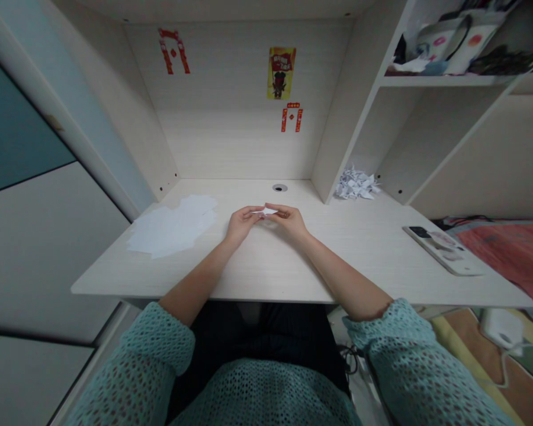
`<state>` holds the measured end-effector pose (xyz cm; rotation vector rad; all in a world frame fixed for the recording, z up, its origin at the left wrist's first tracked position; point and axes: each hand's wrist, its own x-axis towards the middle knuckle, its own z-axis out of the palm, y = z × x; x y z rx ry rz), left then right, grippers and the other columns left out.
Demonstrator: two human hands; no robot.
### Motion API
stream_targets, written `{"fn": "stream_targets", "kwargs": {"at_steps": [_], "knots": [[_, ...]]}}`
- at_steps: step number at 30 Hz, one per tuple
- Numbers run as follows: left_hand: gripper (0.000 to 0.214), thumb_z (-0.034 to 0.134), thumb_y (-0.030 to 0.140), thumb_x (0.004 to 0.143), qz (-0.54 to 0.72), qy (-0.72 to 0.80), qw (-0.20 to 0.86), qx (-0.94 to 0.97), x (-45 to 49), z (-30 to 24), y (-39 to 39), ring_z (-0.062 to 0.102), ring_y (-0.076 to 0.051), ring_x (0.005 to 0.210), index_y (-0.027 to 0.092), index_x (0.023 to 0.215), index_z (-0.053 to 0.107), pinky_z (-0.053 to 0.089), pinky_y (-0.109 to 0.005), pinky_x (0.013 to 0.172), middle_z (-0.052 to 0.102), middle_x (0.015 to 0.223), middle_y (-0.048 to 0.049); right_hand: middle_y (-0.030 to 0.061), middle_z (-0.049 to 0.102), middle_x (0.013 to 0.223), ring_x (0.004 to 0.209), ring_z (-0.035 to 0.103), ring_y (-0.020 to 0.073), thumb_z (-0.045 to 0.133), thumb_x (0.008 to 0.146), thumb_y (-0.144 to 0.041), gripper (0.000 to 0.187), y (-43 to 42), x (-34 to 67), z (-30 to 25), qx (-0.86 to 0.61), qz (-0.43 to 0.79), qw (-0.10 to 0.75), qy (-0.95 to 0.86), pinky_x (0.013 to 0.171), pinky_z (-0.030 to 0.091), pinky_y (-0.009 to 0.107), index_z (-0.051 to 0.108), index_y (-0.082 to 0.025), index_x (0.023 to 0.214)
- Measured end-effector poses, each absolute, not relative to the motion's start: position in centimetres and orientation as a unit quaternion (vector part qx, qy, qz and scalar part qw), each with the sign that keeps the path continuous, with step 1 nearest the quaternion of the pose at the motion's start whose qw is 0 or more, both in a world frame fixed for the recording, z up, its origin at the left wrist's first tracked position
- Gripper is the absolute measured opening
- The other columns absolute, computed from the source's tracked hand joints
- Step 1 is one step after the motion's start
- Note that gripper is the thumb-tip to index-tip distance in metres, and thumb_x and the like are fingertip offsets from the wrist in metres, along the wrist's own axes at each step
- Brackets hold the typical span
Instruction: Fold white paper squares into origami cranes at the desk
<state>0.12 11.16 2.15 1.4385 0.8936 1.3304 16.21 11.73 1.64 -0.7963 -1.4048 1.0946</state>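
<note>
Between my two hands, over the middle of the desk, is a small piece of white paper (pixel 269 211). The fingers of my left hand (pixel 242 223) pinch its left side. My right hand (pixel 290 219) grips it from the right, thumb and forefinger closed on it. Fingers cover much of the paper, so its exact shape is hard to make out. To the left lies a spread of flat white paper sheets (pixel 173 226), overlapping one another. A heap of small folded white paper pieces (pixel 356 183) sits at the back right, under the shelf.
The pale desk (pixel 266 278) has a round cable hole (pixel 279 187) near its back panel. A phone (pixel 443 251) rests at the right. Cups (pixel 439 41) stand on the shelf (pixel 448 81) above. A red cloth (pixel 510 254) lies beyond the desk's right edge.
</note>
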Motion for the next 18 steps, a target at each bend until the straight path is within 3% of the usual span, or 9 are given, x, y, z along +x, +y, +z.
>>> {"fn": "stream_targets", "kwargs": {"at_steps": [8,12,18], "knots": [[0.031,0.065,0.035,0.071,0.530,0.407,0.443,0.598,-0.01,2.12,11.19,0.066,-0.019,0.083,0.017,0.095,0.069,0.049,-0.029,0.073,0.071,0.090,-0.0079,0.0045,0.072,0.075,0.068,0.063,0.0168,0.076,0.058,-0.038,0.052,11.45,16.31,2.05,-0.354,0.465,0.559,-0.588,0.068,0.047,0.030,0.068,-0.017,0.105],[0.030,0.065,0.034,0.071,0.532,0.419,0.432,0.596,-0.01,2.02,11.13,0.066,-0.019,0.084,0.018,0.095,0.070,0.049,-0.027,0.069,0.071,0.090,-0.0079,0.0052,0.073,0.082,0.071,0.064,0.0173,0.077,0.058,-0.037,0.041,11.49,16.25,2.00,-0.346,0.462,0.564,-0.590,0.071,0.047,0.031,0.071,-0.019,0.095],[0.028,0.069,0.035,0.067,0.550,0.411,0.439,0.580,0.15,1.93,11.32,0.065,-0.020,0.085,0.016,0.089,0.071,0.048,-0.031,0.077,0.071,0.092,-0.0088,0.0064,0.072,0.086,0.078,0.065,0.0187,0.075,0.060,-0.037,0.028,11.43,16.09,2.08,-0.344,0.455,0.569,-0.593,0.075,0.048,0.031,0.073,-0.019,0.082]]}}
